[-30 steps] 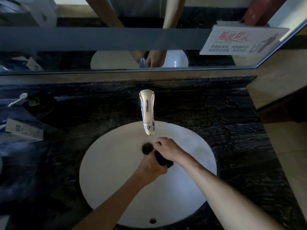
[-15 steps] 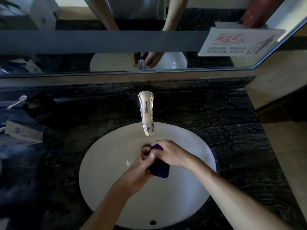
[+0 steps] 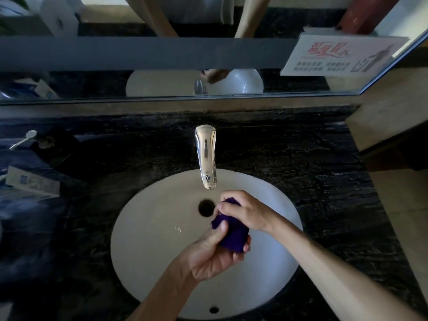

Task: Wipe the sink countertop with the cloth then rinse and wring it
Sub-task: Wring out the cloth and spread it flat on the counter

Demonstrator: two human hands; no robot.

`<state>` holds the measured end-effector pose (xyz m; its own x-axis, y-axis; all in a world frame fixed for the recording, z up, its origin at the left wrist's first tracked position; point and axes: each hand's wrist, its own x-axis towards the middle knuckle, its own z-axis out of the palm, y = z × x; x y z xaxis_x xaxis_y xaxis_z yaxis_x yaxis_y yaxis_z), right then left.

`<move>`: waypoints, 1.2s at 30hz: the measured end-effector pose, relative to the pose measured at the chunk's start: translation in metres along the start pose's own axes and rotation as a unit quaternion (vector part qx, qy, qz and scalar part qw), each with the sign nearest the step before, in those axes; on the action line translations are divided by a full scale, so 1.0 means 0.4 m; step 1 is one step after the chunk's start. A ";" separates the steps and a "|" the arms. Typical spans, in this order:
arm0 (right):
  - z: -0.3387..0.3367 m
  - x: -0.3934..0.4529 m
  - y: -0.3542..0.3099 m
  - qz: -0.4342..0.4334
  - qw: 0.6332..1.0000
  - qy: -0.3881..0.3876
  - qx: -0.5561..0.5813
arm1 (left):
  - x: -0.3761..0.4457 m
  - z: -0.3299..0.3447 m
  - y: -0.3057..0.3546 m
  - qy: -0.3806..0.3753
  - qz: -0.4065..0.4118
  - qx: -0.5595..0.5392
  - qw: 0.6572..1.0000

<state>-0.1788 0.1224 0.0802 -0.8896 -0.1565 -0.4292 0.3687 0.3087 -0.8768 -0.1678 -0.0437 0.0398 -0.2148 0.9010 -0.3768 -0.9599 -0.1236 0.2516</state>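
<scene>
Twisting the purple cloth [image 3: 231, 230] over the sink basin [image 3: 150, 239], right hand [image 3: 246, 212] and left hand [image 3: 213, 251] are both clenching it, now drawing clear of the faucet [image 3: 206, 156], suggesting rinsing is giving way to wringing.

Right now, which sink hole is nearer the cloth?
The drain under the faucet, just left of the purple cloth; the overflow hole sits at the near rim.

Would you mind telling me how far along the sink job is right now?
Wiping looks finished: the cloth is off the countertop and over the basin. In hand: the left hand and right hand both grip the bunched cloth just below the tap, apparently wringing. No water stream is visible, so I cannot tell whether rinsing is done. Left: finish wringing.
</scene>
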 end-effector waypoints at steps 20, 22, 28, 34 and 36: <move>0.071 0.066 0.074 0.116 0.950 0.045 -0.286 | 0.057 -0.011 0.037 0.291 -0.021 0.592 0.751; 0.093 0.075 0.102 0.162 0.950 0.040 -0.264 | 0.057 -0.031 0.015 0.316 -0.032 0.587 0.745; 0.135 0.085 0.133 0.225 0.944 0.072 -0.229 | 0.051 -0.061 -0.002 0.333 -0.065 0.635 0.694; 0.093 0.081 0.083 0.133 0.981 0.139 -0.019 | 0.024 -0.027 0.025 0.285 0.028 0.420 0.861; 0.078 0.056 0.066 0.076 0.980 0.165 0.087 | 0.000 -0.033 0.022 0.242 0.057 0.329 0.911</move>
<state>-0.1805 0.0978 0.0407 -0.8489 0.1992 -0.4895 0.5187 0.1368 -0.8439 -0.1786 -0.0502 0.0300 -0.5137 0.5895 -0.6233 -0.6448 0.2140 0.7338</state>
